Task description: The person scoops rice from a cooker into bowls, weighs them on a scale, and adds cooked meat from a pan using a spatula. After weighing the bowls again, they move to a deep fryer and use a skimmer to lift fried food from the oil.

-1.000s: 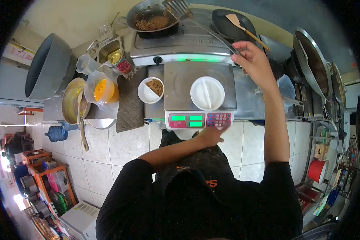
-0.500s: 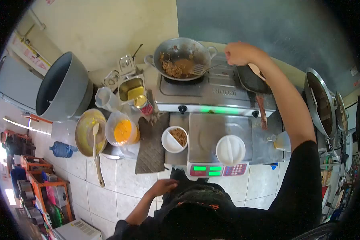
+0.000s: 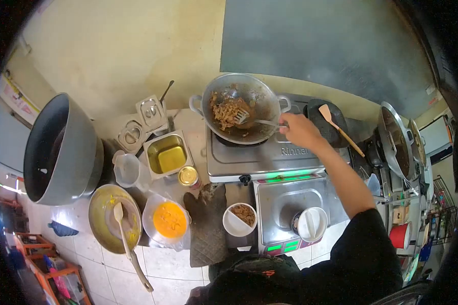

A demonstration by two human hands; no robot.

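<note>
My right hand [image 3: 300, 130] is closed around the handle of a metal slotted turner [image 3: 266, 122]. The turner's slotted head rests among brown minced food [image 3: 224, 111] inside a two-handled wok [image 3: 265, 97], which sits on the stove's left burner. Only a sliver of skin from my left arm shows at the bottom edge; the left hand itself is out of sight. Nearer me, a white divided bowl [image 3: 234, 227] has brown mince in one half. Another white divided bowl [image 3: 312, 223] stands on a digital scale [image 3: 282, 198].
A pan with a wooden-handled spatula [image 3: 337, 126] lies on the stove's right side. Left of the stove are a steel container of yellow liquid [image 3: 172, 154], a can [image 3: 189, 176], a jug of beaten egg [image 3: 169, 220], an oven mitt [image 3: 208, 229], a frying pan [image 3: 99, 223] and a large pot [image 3: 86, 152].
My right hand has moved left and down toward the wok, and the turner's head has shifted left into the mince. The view has tilted upward, and my left hand has dropped out of it.
</note>
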